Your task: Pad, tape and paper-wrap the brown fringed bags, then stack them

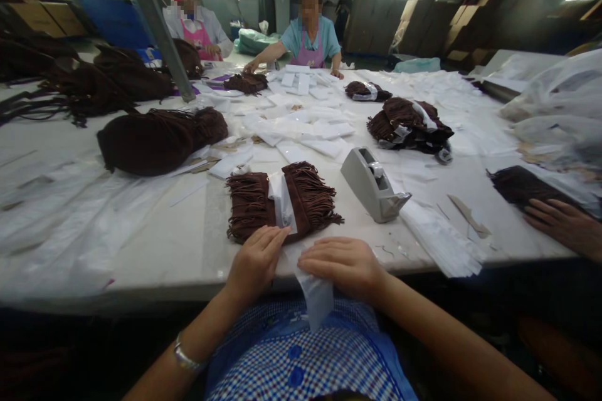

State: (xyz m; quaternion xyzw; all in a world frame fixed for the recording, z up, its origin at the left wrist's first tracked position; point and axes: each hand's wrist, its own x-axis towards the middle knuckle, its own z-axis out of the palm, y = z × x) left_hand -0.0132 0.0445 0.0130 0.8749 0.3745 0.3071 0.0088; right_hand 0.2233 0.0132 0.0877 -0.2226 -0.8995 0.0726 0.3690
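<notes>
A dark brown fringed bag (305, 197) lies on the table in front of me, with a white strip (316, 301) of thin paper or plastic across its middle. The strip's near end runs off the bag and hangs over the table edge in front of my apron. My left hand (256, 258) has its fingers pressed together on the strip at the bag's near edge. Just right of it, my right hand (345, 263) closes over the hanging part, its thumb hidden. A grey tape dispenser (369, 188) stands to the right of the bag.
White strips (442, 238) are stacked right of the dispenser. Wrapped brown bags (409, 125) lie farther back; a rounded brown bag (145, 141) lies left. A metal post (162, 31) rises at left. Another person's hand (564, 225) rests at right; two co-workers are across the table.
</notes>
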